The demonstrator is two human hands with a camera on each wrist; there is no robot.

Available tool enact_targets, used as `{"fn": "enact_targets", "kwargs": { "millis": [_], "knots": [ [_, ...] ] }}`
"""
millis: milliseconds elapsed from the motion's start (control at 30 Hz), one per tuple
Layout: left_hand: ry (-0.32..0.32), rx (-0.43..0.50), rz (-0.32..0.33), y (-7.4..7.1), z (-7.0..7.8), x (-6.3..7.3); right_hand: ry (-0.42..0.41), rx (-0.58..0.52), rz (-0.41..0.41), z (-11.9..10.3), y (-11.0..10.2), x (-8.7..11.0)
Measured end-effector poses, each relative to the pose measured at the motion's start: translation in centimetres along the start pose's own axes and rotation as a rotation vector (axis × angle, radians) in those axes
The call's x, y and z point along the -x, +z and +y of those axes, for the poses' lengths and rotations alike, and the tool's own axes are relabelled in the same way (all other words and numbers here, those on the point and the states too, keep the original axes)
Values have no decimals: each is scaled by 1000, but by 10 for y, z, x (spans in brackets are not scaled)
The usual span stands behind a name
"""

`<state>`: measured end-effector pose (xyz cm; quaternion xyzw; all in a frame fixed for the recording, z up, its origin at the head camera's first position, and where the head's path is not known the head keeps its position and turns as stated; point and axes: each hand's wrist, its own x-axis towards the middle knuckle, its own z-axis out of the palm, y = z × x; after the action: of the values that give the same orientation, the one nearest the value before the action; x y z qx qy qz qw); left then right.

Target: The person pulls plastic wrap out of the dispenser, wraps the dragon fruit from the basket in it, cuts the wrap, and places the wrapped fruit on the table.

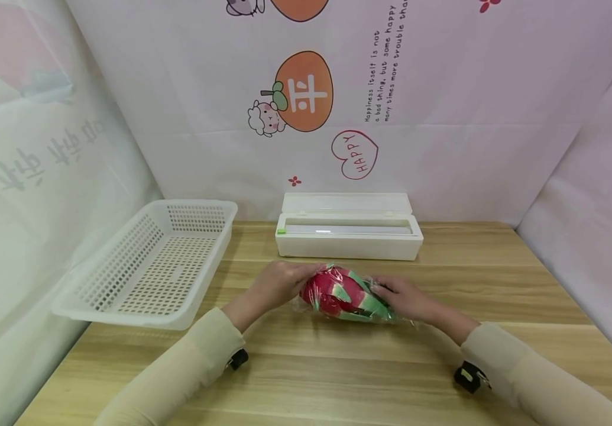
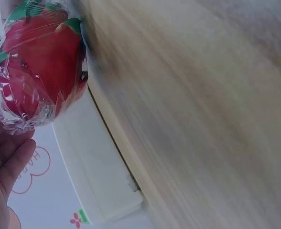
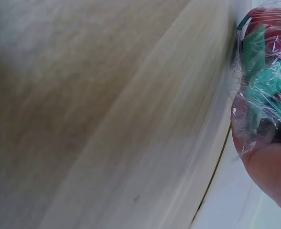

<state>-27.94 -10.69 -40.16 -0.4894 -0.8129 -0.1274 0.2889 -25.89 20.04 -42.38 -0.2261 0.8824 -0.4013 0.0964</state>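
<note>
A red dragon fruit (image 1: 337,293) with green scale tips, wrapped in clear plastic film, is held between both hands over the middle of the wooden table. At its red left end, my left hand (image 1: 279,287) grips the wrapped fruit. Seen from the left wrist, the fingers (image 2: 16,164) are at the gathered, crinkled film on that end. My right hand (image 1: 407,299) grips the green-tipped right end, its thumb on the near side. In the right wrist view, wrinkled film (image 3: 255,136) bunches against that hand (image 3: 272,169). The fruit hides part of the fingers.
Behind the fruit stands a white cling film dispenser box (image 1: 349,245), its lid raised and a green slider at its left end. A white perforated basket (image 1: 199,296) sits on the left of the table (image 1: 348,378). Printed white cloth (image 1: 444,171) encloses the back and sides.
</note>
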Motion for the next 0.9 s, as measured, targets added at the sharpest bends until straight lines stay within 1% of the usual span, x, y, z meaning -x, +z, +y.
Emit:
{"fn": "enact_targets", "kwargs": {
  "millis": [133,233,400,467,533,567,667,767,833,900],
  "knots": [
    [-20,28,0,3,-1,2,29,-1,15,-1,1,-1],
    [-19,42,-2,4,-2,3,17,8,40,-2,1,0],
    [31,15,3,3,-1,5,-17,7,76,-2,2,3],
    [51,0,9,3,0,6,-55,7,88,-1,4,3],
    [62,-15,10,3,1,7,-108,11,120,0,5,4],
    [65,-20,9,3,1,7,-151,22,142,0,6,4],
    [72,-34,7,2,2,7,-339,116,237,0,8,4],
    [84,-35,13,3,2,8,-510,255,322,1,8,5],
    [92,-34,18,3,2,9,-579,326,341,2,6,6],
    [99,-38,17,3,2,11,-606,366,323,4,4,8]
  ]
}}
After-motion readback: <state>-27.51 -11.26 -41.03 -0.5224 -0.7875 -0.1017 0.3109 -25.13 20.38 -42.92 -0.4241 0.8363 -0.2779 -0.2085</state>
